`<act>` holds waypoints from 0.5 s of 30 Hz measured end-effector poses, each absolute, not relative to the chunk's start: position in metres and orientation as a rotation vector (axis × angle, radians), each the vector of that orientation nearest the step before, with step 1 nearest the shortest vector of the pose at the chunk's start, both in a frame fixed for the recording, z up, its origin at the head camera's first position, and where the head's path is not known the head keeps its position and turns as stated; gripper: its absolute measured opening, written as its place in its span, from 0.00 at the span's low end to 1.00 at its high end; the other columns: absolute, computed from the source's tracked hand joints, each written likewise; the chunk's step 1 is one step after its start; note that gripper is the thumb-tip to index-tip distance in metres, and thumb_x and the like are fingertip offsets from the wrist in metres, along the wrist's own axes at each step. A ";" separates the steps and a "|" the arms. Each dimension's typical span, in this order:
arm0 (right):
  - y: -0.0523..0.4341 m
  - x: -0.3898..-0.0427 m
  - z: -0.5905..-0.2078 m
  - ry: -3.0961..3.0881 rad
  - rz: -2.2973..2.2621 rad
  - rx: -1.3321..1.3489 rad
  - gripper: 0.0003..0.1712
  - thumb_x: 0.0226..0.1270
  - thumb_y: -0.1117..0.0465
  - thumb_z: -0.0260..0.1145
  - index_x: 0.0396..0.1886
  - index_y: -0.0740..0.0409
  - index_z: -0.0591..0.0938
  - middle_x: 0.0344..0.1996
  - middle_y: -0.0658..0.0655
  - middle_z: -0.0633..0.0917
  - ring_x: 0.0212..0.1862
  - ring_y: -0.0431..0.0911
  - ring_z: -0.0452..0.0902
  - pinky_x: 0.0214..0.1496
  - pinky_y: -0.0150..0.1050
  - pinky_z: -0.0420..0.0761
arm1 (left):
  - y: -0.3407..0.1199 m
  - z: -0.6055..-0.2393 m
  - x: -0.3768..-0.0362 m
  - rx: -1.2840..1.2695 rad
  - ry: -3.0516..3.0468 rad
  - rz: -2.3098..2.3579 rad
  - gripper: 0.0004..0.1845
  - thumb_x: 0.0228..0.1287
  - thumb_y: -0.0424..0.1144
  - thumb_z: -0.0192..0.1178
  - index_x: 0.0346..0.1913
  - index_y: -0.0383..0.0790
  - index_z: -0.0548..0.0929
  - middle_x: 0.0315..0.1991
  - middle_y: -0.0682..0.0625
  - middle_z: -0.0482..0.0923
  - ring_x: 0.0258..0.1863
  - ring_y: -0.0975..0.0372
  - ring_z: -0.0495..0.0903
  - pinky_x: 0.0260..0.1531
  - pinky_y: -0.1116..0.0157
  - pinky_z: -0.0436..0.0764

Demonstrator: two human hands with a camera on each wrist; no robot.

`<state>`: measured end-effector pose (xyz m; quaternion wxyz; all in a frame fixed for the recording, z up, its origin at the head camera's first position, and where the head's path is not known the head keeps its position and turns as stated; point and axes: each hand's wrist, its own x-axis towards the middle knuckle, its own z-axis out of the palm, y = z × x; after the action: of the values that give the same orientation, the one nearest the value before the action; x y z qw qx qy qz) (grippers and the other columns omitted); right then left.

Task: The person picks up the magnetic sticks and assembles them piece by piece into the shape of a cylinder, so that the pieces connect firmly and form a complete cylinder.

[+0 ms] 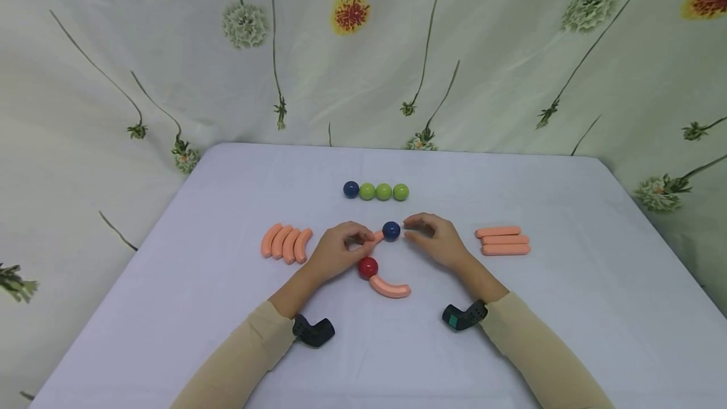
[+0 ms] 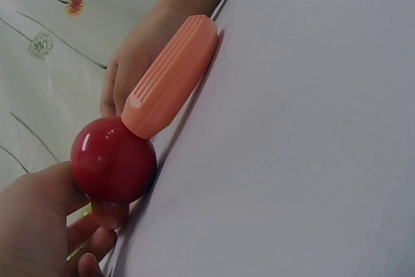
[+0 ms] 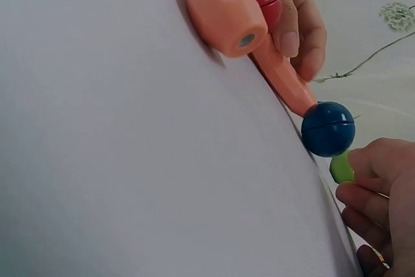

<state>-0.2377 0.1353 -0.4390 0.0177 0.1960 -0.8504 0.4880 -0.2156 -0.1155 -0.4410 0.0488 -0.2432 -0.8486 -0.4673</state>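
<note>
White table (image 1: 568, 333) under a smooth cloth, flowered curtain (image 1: 511, 49) hanging behind it, and both hands are in at the centre. Left hand (image 1: 339, 251) has its fingers curled in, pinching a ribbed peach sausage piece (image 3: 283, 77) that runs from the red ball (image 1: 367, 267) up to the blue ball (image 1: 391, 230); most of that piece is hidden under the fingers from the head view, so how firm the pinch is I can't quite call. Right hand (image 1: 437, 242) sits just right of the blue ball, fingers bent loosely, tips close to it but apparently not closing on it. Below the glossy red ball lies a curved sausage piece (image 1: 390, 288), touching it. Left: four curved sausages (image 1: 286, 243) side by side. Right: three straight sausages (image 1: 503, 240) stacked close. Farther back, a row of balls (image 1: 376, 191), one dark blue, three green, all smooth and shiny.
</note>
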 end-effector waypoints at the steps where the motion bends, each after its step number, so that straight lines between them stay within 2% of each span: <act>1: 0.135 -0.238 -0.439 -2.640 1.519 0.606 0.13 0.65 0.62 0.67 0.48 0.60 0.83 0.46 0.56 0.85 0.55 0.51 0.77 0.61 0.50 0.71 | -0.116 -0.441 -0.215 -0.728 -2.588 -1.417 0.12 0.60 0.35 0.67 0.47 0.42 0.85 0.43 0.53 0.82 0.42 0.62 0.78 0.44 0.62 0.77; 8: 0.135 -0.237 -0.439 -2.636 1.541 0.588 0.12 0.66 0.62 0.67 0.47 0.60 0.84 0.45 0.55 0.85 0.54 0.51 0.77 0.59 0.50 0.72 | -0.118 -0.441 -0.214 -0.655 -2.607 -1.369 0.20 0.52 0.30 0.62 0.51 0.39 0.80 0.45 0.49 0.77 0.42 0.59 0.75 0.36 0.63 0.75; 15: 0.135 -0.238 -0.439 -2.644 1.552 0.570 0.11 0.66 0.62 0.67 0.47 0.59 0.84 0.45 0.54 0.85 0.54 0.50 0.76 0.60 0.50 0.72 | -0.118 -0.441 -0.217 -0.611 -2.601 -1.380 0.23 0.50 0.29 0.59 0.53 0.37 0.76 0.50 0.47 0.76 0.46 0.58 0.74 0.41 0.61 0.75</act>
<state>-0.2383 0.1355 -0.4393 0.0116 0.1827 -0.8479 0.4976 -0.2169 -0.1180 -0.4410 0.0670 -0.2028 -0.8630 -0.4578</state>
